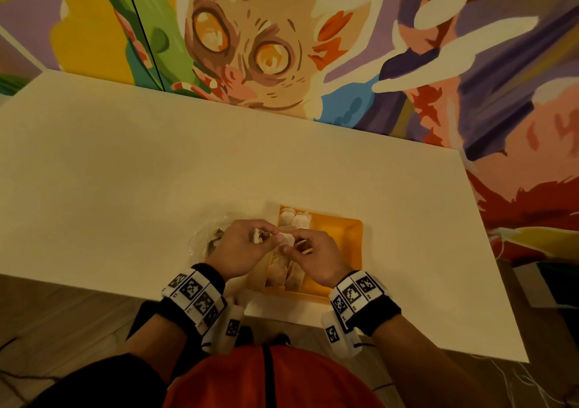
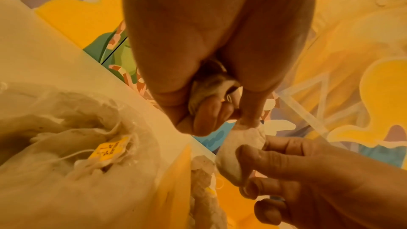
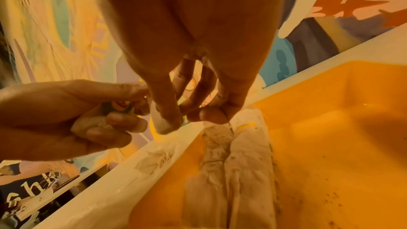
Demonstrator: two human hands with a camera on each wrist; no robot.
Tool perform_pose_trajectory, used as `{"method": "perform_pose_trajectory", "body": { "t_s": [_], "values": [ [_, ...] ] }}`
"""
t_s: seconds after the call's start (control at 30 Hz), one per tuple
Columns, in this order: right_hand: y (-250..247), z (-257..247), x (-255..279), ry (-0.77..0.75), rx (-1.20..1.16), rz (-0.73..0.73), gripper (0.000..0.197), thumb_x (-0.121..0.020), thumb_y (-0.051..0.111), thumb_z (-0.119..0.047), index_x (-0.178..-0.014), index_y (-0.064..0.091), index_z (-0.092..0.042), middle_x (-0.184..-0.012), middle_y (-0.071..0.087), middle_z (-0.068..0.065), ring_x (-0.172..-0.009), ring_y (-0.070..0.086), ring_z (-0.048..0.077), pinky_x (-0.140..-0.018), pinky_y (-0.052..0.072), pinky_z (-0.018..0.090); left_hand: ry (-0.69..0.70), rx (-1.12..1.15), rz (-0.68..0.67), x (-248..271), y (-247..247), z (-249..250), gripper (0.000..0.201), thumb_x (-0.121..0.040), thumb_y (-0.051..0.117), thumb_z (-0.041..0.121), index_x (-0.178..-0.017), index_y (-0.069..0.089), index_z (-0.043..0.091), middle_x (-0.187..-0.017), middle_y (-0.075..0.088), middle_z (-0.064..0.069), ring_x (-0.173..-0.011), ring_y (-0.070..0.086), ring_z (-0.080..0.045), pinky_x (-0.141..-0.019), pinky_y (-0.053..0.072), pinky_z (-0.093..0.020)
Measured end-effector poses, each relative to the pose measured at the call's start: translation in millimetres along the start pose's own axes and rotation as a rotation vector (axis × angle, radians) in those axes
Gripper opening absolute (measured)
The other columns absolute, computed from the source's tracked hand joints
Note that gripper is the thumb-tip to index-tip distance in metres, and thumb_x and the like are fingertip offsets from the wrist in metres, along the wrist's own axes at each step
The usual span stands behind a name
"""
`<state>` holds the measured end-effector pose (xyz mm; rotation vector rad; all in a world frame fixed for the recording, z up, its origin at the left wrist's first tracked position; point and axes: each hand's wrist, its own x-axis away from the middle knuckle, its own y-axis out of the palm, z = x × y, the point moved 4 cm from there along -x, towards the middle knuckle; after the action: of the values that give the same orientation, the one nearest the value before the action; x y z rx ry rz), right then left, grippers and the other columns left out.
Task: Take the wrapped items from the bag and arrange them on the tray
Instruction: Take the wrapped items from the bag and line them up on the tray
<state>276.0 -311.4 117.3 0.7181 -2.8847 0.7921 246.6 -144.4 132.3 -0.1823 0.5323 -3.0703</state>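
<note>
The wrapped items are small white tea bags with strings and yellow tags. My left hand (image 1: 250, 241) hovers between the clear plastic bag (image 1: 205, 241) and the orange tray (image 1: 344, 235), its fingers curled round a small bunch of tea bags (image 2: 209, 91). My right hand (image 1: 300, 249) pinches one white tea bag (image 2: 240, 147) right beside the left fingers, above the tray's left edge. Several tea bags (image 3: 231, 171) lie in a row along the tray's left side. More tea bags (image 2: 88, 145) sit inside the plastic bag.
The tray and bag sit near the front edge of a white table (image 1: 156, 157). The tray's right half (image 3: 341, 137) is bare orange with dark specks. A painted mural wall (image 1: 282, 47) rises behind the table.
</note>
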Motion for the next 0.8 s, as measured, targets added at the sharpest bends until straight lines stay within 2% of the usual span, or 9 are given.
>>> {"method": "perform_pose_trajectory", "body": {
  "t_s": [0.1,0.17,0.27,0.33,0.43,0.57,0.63,0.7,0.8],
  "values": [
    [1,7,2,0.029,0.026,-0.004,0.017,-0.087,0.071,-0.027,-0.084,0.07,-0.01,-0.084,0.071,0.002,-0.076,0.066,0.016,-0.071,0.053,0.03,-0.008,-0.008,0.024,2,2,1,0.005,-0.084,0.074,0.024,-0.086,0.075,0.019,-0.08,0.07,0.012,-0.072,0.06,0.005,-0.068,0.042,-0.01],
    [0,10,3,0.061,0.058,-0.012,0.018,-0.085,0.073,-0.027,-0.084,0.071,-0.009,-0.084,0.072,0.002,-0.078,0.066,0.014,-0.074,0.053,0.031,-0.019,-0.041,0.034,2,3,-2,0.004,-0.085,0.073,0.026,-0.084,0.075,0.023,-0.08,0.07,0.012,-0.074,0.062,0.0,-0.068,0.046,-0.013],
    [-4,20,6,0.126,0.155,-0.02,0.015,-0.084,0.074,-0.028,-0.085,0.073,-0.013,-0.082,0.071,-0.004,-0.075,0.063,0.005,-0.068,0.048,0.016,-0.087,-0.123,0.029,2,4,-14,0.006,-0.085,0.072,0.031,-0.084,0.074,0.025,-0.083,0.071,0.011,-0.081,0.064,-0.011,-0.079,0.053,-0.034],
    [-7,28,8,0.19,0.236,-0.052,0.014,-0.083,0.075,-0.029,-0.087,0.073,-0.015,-0.078,0.067,-0.007,-0.07,0.058,0.001,-0.058,0.038,0.007,-0.156,-0.212,0.018,3,4,-21,0.008,-0.083,0.072,0.033,-0.085,0.072,0.026,-0.088,0.07,0.01,-0.088,0.064,-0.012,-0.084,0.053,-0.039],
    [-6,43,11,0.323,0.239,-0.111,0.018,-0.08,0.079,-0.024,-0.092,0.072,-0.014,-0.08,0.07,0.0,-0.071,0.065,0.011,-0.055,0.044,0.014,-0.249,-0.312,0.005,8,6,-27,0.013,-0.081,0.072,0.033,-0.09,0.071,0.024,-0.1,0.069,0.005,-0.099,0.062,-0.014,-0.089,0.051,-0.034],
    [-1,50,16,0.436,0.229,-0.157,0.015,-0.078,0.08,-0.012,-0.089,0.07,-0.01,-0.081,0.073,0.009,-0.071,0.073,0.02,-0.062,0.059,0.028,-0.295,-0.419,-0.058,11,13,-27,0.017,-0.083,0.072,0.031,-0.093,0.07,0.018,-0.103,0.068,0.0,-0.1,0.062,-0.016,-0.078,0.045,-0.025],
    [0,51,15,0.442,0.283,-0.168,0.01,-0.078,0.078,-0.009,-0.086,0.072,-0.009,-0.08,0.074,0.008,-0.071,0.072,0.017,-0.06,0.057,0.022,-0.299,-0.493,-0.089,12,15,-23,0.017,-0.085,0.071,0.03,-0.093,0.073,0.015,-0.101,0.07,-0.001,-0.098,0.063,-0.016,-0.075,0.043,-0.023],
    [1,49,14,0.442,0.367,-0.175,0.006,-0.077,0.077,-0.009,-0.083,0.076,-0.008,-0.079,0.073,0.006,-0.067,0.067,0.012,-0.053,0.048,0.015,-0.309,-0.525,-0.11,12,17,-20,0.021,-0.086,0.07,0.029,-0.094,0.074,0.01,-0.1,0.071,-0.005,-0.092,0.063,-0.016,-0.075,0.047,-0.024],
    [5,46,14,0.436,0.391,-0.19,0.018,-0.078,0.074,-0.017,-0.082,0.074,0.001,-0.076,0.068,0.013,-0.067,0.062,0.022,-0.054,0.041,0.022,-0.333,-0.536,-0.128,13,19,-21,0.023,-0.085,0.072,0.03,-0.095,0.073,0.009,-0.1,0.07,-0.007,-0.091,0.063,-0.018,-0.076,0.051,-0.027]
  ]
}}
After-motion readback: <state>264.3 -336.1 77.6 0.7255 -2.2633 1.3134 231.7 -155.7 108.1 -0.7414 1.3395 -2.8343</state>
